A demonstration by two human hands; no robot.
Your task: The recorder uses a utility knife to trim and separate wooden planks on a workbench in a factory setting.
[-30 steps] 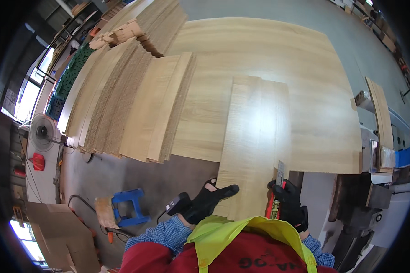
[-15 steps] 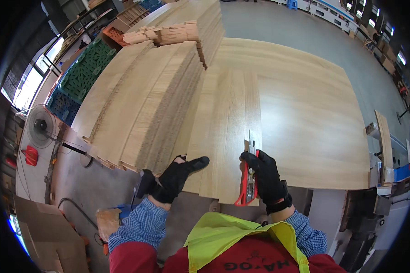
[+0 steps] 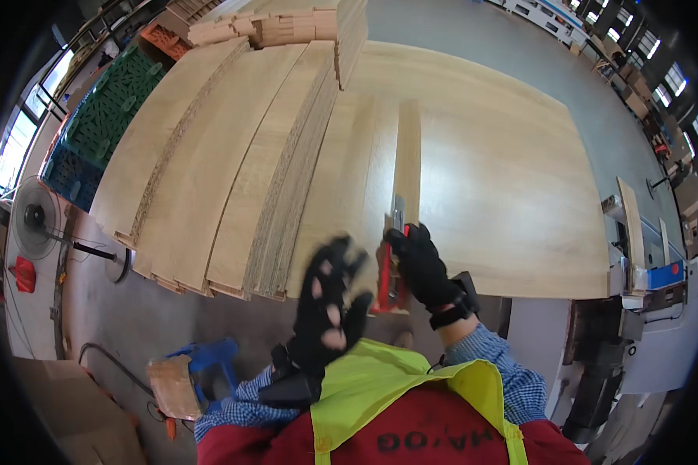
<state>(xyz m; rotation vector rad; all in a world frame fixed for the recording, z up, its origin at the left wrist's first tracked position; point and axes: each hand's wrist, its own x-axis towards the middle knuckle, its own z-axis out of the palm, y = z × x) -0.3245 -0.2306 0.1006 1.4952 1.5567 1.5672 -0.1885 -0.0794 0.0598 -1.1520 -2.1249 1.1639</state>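
My right hand (image 3: 426, 267), in a black glove, is closed around a red utility knife (image 3: 385, 277) with a silver metal front end. The knife points away from me over the near end of a narrow wooden strip (image 3: 409, 159). That strip lies on a large pale wood-grain panel (image 3: 512, 194). My left hand (image 3: 327, 298), also in a black glove with torn spots, is raised in front of my body near the panel's front edge. It is smeared by motion, but its fingers are apart and nothing shows in them.
Stacked boards (image 3: 233, 163) with rough chipboard edges lie left of the panel, with a taller stack (image 3: 271, 29) behind. Green plastic crates (image 3: 112, 108) and a fan (image 3: 35, 213) stand further left. A blue stool (image 3: 217, 360) is low left; machine parts (image 3: 628, 275) lie right.
My left hand has come off the boards, turned over and drawn back toward my body. My right hand, still gripping the knife, appears further left and higher. The whole view has shifted.
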